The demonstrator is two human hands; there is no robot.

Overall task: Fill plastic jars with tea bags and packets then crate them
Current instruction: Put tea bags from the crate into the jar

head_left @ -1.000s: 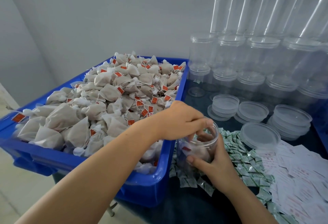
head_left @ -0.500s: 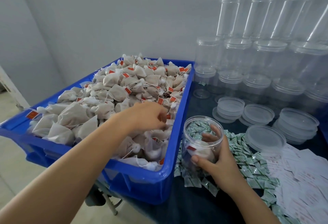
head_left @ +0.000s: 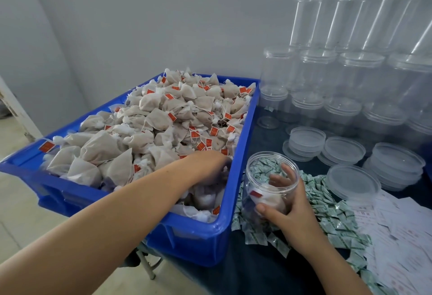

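Left hand in the crate, right hand on the jar

The left hand (head_left: 210,164) reaches among tea bags (head_left: 149,131) in the blue crate (head_left: 224,231); its grip cannot be told. The right hand (head_left: 289,208) wraps the open jar (head_left: 268,178), standing on green packets (head_left: 332,215) on the tabletop (head_left: 257,276), some bags inside.

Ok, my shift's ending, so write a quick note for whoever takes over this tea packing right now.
Left hand: down in the blue crate among the tea bags; grip hidden.
Right hand: gripping the open jar on the table.
Done: a few tea bags in the jar.
Left: more bags, a green packet from the pile by the jar, a lid from those behind it, then crate it. Empty jars are stacked at the back.
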